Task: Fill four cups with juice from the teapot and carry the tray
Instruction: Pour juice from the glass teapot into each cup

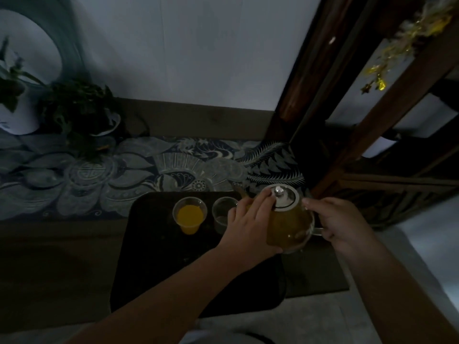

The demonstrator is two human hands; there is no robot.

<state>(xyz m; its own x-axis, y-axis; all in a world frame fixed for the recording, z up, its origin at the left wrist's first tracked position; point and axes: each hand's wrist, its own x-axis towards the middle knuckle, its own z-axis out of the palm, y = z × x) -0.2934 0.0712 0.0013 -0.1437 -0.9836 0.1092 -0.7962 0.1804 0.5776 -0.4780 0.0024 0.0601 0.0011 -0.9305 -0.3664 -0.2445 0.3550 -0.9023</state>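
tray's (149,256) near half bare, cups (190,214) crowding far edge

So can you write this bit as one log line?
step: pouring | left hand: on teapot lid | right hand: handle | cup: full | second cup: empty | tray: on table

Very dim, underexposed, soft blur, wide-angle bending at edges, brightest on wall (198,58), tray (154,256) nr black

Setting: a dim room in a home. You face a bench (62,256) against a pale wall, laid with a blue patterned runner (139,170); potted plants (77,108) at its left end; dark wooden shelving (372,108) hung with gold tinsel (397,45) at right.
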